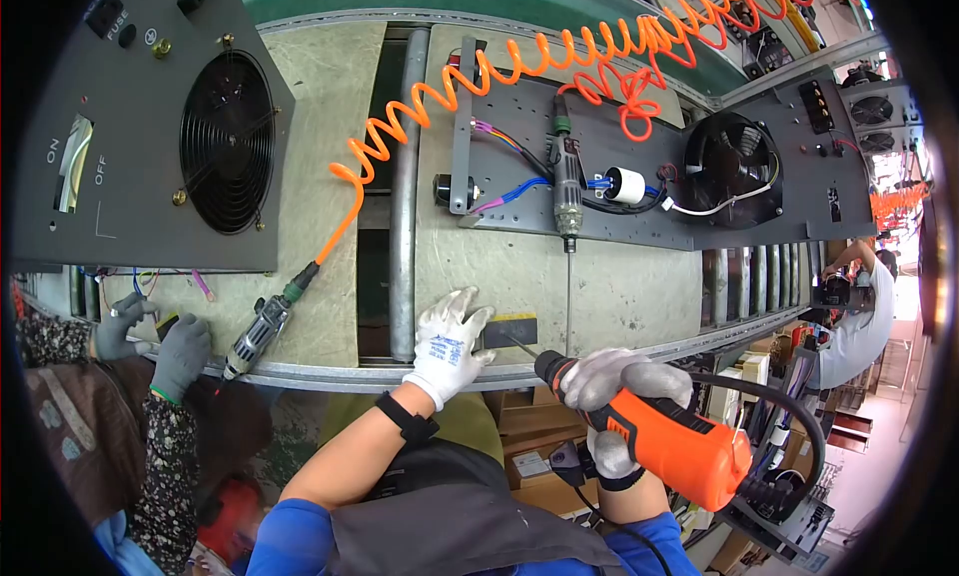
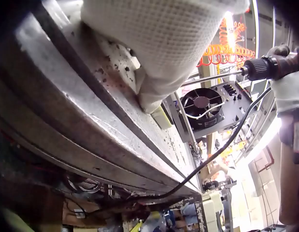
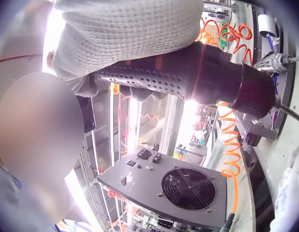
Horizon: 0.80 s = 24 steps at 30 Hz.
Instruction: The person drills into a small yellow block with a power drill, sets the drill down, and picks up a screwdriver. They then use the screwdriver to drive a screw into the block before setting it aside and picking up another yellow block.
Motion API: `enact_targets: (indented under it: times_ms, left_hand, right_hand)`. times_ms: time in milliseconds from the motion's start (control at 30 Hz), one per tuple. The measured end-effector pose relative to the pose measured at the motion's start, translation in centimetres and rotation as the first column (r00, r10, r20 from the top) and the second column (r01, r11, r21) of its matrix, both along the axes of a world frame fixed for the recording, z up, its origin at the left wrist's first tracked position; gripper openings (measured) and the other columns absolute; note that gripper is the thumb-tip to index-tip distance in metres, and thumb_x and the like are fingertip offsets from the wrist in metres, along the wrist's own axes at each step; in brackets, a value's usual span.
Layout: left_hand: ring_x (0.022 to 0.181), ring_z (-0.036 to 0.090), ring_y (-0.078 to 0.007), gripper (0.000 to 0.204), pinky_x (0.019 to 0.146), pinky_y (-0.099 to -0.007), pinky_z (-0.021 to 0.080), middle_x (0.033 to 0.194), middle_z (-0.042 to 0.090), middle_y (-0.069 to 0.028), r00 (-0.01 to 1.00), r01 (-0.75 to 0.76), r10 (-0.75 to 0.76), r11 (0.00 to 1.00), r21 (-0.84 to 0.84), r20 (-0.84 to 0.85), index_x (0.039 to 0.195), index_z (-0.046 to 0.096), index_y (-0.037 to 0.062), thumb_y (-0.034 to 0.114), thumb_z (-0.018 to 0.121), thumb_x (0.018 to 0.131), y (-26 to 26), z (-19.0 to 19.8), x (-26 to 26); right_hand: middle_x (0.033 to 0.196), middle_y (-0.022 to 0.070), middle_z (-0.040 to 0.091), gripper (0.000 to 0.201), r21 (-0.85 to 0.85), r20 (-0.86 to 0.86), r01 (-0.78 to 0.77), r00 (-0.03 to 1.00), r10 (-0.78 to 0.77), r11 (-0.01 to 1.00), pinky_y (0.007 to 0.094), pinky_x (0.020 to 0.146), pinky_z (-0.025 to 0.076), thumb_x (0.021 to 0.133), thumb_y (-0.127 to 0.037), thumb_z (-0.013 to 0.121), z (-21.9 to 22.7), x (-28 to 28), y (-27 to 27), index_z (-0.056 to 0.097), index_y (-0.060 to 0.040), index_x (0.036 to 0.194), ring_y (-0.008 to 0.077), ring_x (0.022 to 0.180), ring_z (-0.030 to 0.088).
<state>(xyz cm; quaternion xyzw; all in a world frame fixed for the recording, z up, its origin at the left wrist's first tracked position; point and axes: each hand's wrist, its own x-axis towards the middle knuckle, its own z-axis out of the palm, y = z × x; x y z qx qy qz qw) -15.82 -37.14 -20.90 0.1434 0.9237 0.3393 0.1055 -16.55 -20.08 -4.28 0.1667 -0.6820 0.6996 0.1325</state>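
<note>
- The right hand (image 1: 611, 376), in a white glove, is clenched around an orange driver (image 1: 667, 438), whose long bit points toward a small dark plate (image 1: 509, 331) on the tabletop (image 1: 599, 286).
- The left hand (image 1: 450, 341), also gloved, lies with fingers spread and relaxed on the tabletop, its fingertips touching the plate's left end.
- Judging by this, the plate is being steadied and the bit is at or near its right end; whether the bit is seated I cannot tell, so the fastening looks barely begun.
- Further back lies a grey panel (image 1: 639, 166) with a fan (image 1: 729, 166), wiring and a second driver (image 1: 566, 181) resting on it; an orange coiled hose (image 1: 440, 96) runs across.
- A cabinet (image 1: 150, 126) with its own fan stands at the left.
- The tabletop is a pale, worn conveyor line with metal rails; other workers stand alongside in a factory hall.
</note>
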Motion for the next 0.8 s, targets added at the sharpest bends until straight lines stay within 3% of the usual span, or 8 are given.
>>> enact_targets:
  times_ms: [67,333,400,533,567,700,800]
  left_hand:
    - [0.131,0.039,-0.0347,0.064,0.107,-0.048,0.03,0.142,0.043,-0.0129,1.0,-0.001,0.001,1.0,-0.004,0.001,0.121,0.061,0.0184,0.031,0.082,0.062,0.0,-0.1,0.0]
    - [0.131,0.04,-0.0337,0.064,0.106,-0.0472,0.031,0.141,0.044,-0.0125,1.0,-0.013,0.013,1.0,0.004,-0.002,0.12,0.062,0.0182,0.031,0.083,0.061,0.0,-0.1,0.0]
    - [0.13,0.04,-0.0334,0.064,0.106,-0.047,0.031,0.141,0.044,-0.0124,1.0,-0.017,0.017,1.0,0.011,0.005,0.12,0.062,0.0181,0.03,0.083,0.061,0.0,-0.2,0.0]
    - [0.131,0.04,-0.0327,0.062,0.106,-0.0471,0.031,0.141,0.044,-0.0116,1.0,-0.014,0.014,1.0,0.018,0.009,0.121,0.061,0.0182,0.031,0.081,0.063,-0.1,-0.2,0.1]
    - [0.132,0.039,-0.0321,0.061,0.106,-0.0478,0.031,0.142,0.042,-0.0109,1.0,-0.01,0.009,1.0,0.018,0.016,0.122,0.06,0.0184,0.032,0.08,0.066,-0.1,-0.2,0.1]
    - [0.132,0.039,-0.0319,0.061,0.106,-0.0481,0.031,0.142,0.042,-0.011,1.0,-0.01,0.009,1.0,0.021,0.03,0.122,0.06,0.0185,0.031,0.08,0.066,0.0,-0.3,0.0]
    - [0.132,0.039,-0.0317,0.06,0.106,-0.048,0.031,0.142,0.042,-0.0109,1.0,-0.016,0.016,1.0,0.025,0.016,0.12,0.06,0.0182,0.031,0.081,0.065,-0.1,-0.6,-0.1]
  right_hand:
    - [0.069,0.0056,0.058,0.051,0.099,-0.021,-0.071,0.997,0.073,0.993,0.0379,0.058,0.053,0.081,-0.042,0.075,0.2,-0.2,0.0,0.049,-0.006,0.105,0.0206,0.058,0.061]
    - [0.068,0.0068,0.059,0.044,0.119,-0.018,-0.091,0.995,0.094,0.989,0.0383,0.059,0.054,0.083,-0.038,0.074,0.3,-1.0,-0.1,0.05,-0.005,0.101,0.0211,0.058,0.061]
    - [0.061,0.0061,0.057,0.044,0.082,-0.02,-0.223,0.974,0.225,0.971,0.0387,0.058,0.054,0.08,-0.036,0.075,0.2,-1.2,0.0,0.049,-0.0051,0.098,0.0222,0.056,0.062]
    - [0.061,0.0061,0.059,0.034,0.256,-0.034,-0.151,0.986,0.165,0.955,0.0392,0.059,0.054,0.069,-0.025,0.074,0.8,-1.5,-0.6,0.051,-0.007,0.084,0.0238,0.055,0.063]
    - [0.064,0.0067,0.062,0.027,0.166,0.025,-0.135,0.991,0.133,0.977,0.0394,0.06,0.055,0.067,-0.021,0.074,1.0,-1.1,-1.0,0.052,-0.0077,0.077,0.024,0.056,0.064]
    - [0.065,0.007,0.062,0.028,0.105,0.007,-0.13,0.992,0.13,0.986,0.0398,0.061,0.055,0.064,-0.019,0.076,-0.1,-1.1,-0.6,0.053,-0.0081,0.075,0.0243,0.057,0.064]
    - [0.066,0.0072,0.062,0.032,0.172,0.034,-0.192,0.981,0.189,0.966,0.0401,0.061,0.055,0.062,-0.018,0.077,-0.6,-1.7,-0.6,0.053,-0.0075,0.08,0.0244,0.057,0.064]
